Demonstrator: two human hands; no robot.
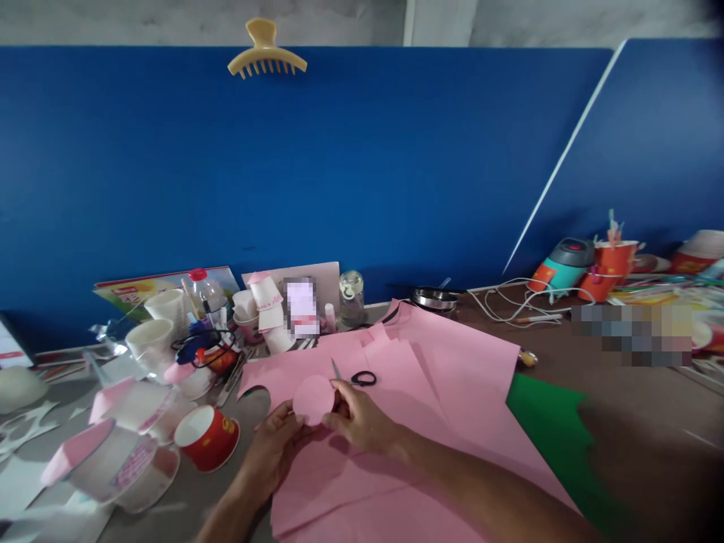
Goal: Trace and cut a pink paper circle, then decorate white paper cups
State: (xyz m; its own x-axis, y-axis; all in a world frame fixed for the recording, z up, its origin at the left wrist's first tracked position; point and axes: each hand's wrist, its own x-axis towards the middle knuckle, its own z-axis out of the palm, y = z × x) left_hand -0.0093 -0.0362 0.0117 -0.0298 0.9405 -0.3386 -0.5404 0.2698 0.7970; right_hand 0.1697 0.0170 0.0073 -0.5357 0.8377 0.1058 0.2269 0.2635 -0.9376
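Observation:
Between both hands is a round pink paper disc (313,400), held up over pink paper sheets (396,452). My left hand (278,441) grips its lower left edge, with the thumb on the near side. On the disc's right edge, my right hand (357,418) is closed with thumb and fingers. Just beyond the right hand lies a pair of scissors (363,378) with black handles, its blades pointing up and left on the pink paper. A red paper cup (207,438) with a white inside stands left of my left hand.
White paper cups (150,343) and clear plastic tubs (130,467) with pink pieces crowd the left side. A phone (302,308) and a glass jar (351,298) stand at the back before a blue partition (339,166). Green paper (554,422) and white cables (498,309) lie right.

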